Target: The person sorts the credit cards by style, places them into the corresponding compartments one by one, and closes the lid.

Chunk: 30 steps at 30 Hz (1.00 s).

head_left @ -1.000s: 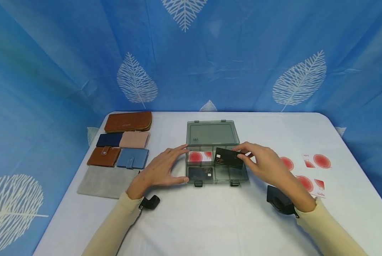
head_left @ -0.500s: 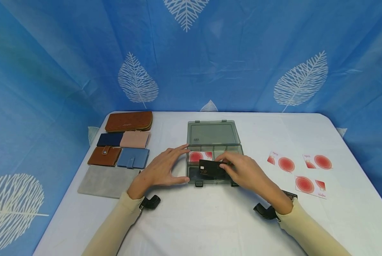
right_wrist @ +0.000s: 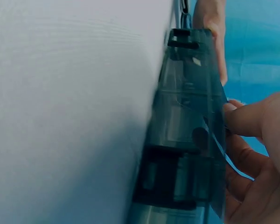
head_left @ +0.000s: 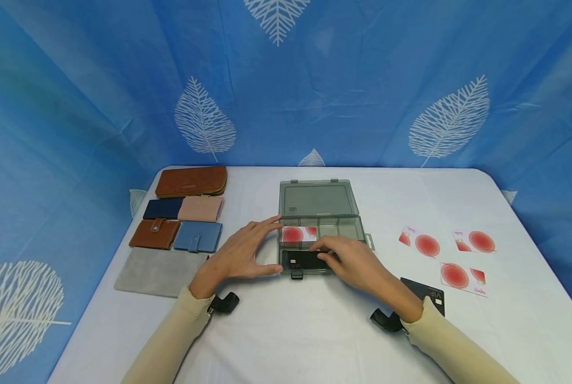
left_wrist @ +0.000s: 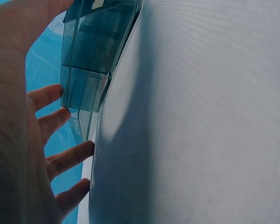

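A grey-green clear plastic compartment box lies with its lid folded back. My right hand pinches the right end of a black VIP card at the front-left compartment. In the right wrist view, thumb and fingers meet at the top edge of the box wall. A red-and-white card lies in the back-left compartment. My left hand has its fingers spread and steadies the box's left side. The left wrist view shows its fingertips at the box wall.
To the right lie red-and-white cards and a black VIP card, partly behind my right wrist. At left are several wallets: a brown zip wallet, a blue one, and a grey pouch. A blue curtain backs the table.
My right hand has carried the black card leftward and toward me, from over the back-right compartments down to the front-left one. The left hand has stayed at the box's side.
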### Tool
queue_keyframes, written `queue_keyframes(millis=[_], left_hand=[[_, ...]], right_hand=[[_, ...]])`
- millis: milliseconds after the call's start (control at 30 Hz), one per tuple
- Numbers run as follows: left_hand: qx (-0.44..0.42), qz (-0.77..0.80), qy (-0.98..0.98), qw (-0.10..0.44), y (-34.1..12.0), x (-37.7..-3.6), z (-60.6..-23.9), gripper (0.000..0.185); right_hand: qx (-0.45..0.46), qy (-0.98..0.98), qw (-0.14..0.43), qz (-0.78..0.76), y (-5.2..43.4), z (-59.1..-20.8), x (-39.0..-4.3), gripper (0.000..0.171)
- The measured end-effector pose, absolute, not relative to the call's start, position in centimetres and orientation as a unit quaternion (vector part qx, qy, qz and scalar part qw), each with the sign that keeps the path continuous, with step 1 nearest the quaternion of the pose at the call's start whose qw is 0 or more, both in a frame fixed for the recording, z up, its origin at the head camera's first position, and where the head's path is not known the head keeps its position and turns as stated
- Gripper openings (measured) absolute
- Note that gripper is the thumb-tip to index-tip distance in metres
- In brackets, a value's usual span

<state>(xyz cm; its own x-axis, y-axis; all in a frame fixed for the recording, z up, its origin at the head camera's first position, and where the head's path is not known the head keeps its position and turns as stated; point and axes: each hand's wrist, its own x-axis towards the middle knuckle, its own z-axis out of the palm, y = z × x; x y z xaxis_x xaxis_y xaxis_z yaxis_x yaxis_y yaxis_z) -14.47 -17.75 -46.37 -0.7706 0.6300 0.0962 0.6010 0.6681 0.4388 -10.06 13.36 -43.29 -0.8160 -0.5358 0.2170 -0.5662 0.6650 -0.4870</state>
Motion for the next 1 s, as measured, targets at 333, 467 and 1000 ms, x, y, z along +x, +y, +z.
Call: queue_keyframes(millis=[333, 467, 1000], left_hand=[[0.344, 0.233, 0.909, 0.026, -17.8, -14.3, -46.5, 0.102], [0.341, 0.231, 0.911, 0.028, -17.8, -14.3, -46.6, 0.103], [0.339, 0.23, 0.912, 0.026, -17.8, -14.2, -46.7, 0.102]], right_hand=[[0.317, -0.912, 0.034, 0.259, 13.1, -44.2, -9.8, 0.029], [0.323, -0.913, 0.034, 0.248, 13.0, -44.4, -9.6, 0.031], [0.337, -0.916, 0.039, 0.214, 13.2, -44.2, -9.5, 0.023]])
